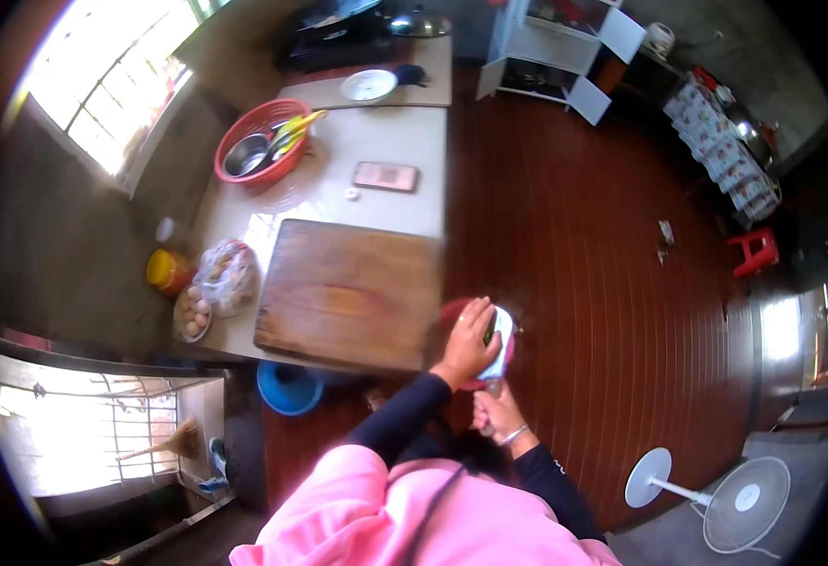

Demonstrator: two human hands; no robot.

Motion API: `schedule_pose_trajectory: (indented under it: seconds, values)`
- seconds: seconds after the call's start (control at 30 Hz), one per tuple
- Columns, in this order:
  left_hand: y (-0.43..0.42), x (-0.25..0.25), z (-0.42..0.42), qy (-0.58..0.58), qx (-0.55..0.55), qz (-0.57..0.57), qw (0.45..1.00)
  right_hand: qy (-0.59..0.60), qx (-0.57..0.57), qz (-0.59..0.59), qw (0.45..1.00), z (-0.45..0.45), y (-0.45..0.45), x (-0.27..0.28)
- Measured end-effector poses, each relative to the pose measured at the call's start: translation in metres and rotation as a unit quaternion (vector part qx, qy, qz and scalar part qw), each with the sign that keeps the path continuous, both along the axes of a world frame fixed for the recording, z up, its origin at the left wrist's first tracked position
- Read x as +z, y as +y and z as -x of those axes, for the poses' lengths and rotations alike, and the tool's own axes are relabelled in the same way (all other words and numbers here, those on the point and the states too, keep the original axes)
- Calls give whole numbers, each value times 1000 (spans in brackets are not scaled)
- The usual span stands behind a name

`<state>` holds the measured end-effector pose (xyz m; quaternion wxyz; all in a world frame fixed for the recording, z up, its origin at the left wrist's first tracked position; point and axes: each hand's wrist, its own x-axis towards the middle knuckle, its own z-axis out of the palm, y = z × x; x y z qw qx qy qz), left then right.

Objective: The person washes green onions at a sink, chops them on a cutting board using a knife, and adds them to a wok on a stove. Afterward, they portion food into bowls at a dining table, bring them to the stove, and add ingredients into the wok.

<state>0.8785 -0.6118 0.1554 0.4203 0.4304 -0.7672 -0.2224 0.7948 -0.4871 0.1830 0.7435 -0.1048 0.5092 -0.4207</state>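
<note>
My right hand [499, 412] is wrapped round the handle of a cleaver [504, 341], its broad shiny blade pointing away from me. Against the blade's left side lies my left hand [470, 341], with its fingers stretched out. A bit of something green [490, 326] shows between those fingers and the blade, too small to name. Both hands are beyond the right edge of the table, over a red basin [453, 311] that they partly hide. Just left of them, a wooden cutting board [348, 288] lies on the white table [414, 137].
Farther up the table are a phone [385, 176], a red basket [236, 127] with a metal bowl, and a white plate [368, 86]. Eggs [194, 311] and a plastic bag [226, 276] sit left of the board. A blue bucket [289, 389] stands below; a fan [744, 505] is at right.
</note>
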Motion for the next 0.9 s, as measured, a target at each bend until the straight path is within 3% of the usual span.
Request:
schedule_pose_trajectory:
  seconds: [0.23, 0.43, 0.7, 0.9]
  values:
    - [53, 18, 158, 19, -56, -3, 998, 0, -64, 17, 998, 142, 65, 18]
    - [49, 40, 235, 24, -121, 3, 992, 14, -121, 51, 991, 203, 68, 35]
    - [10, 25, 293, 28, -108, -13, 994, -5, -99, 54, 994, 266, 29, 21]
    - [-77, 29, 331, 72, -48, 9, 996, 22, -50, 68, 996, 313, -62, 13]
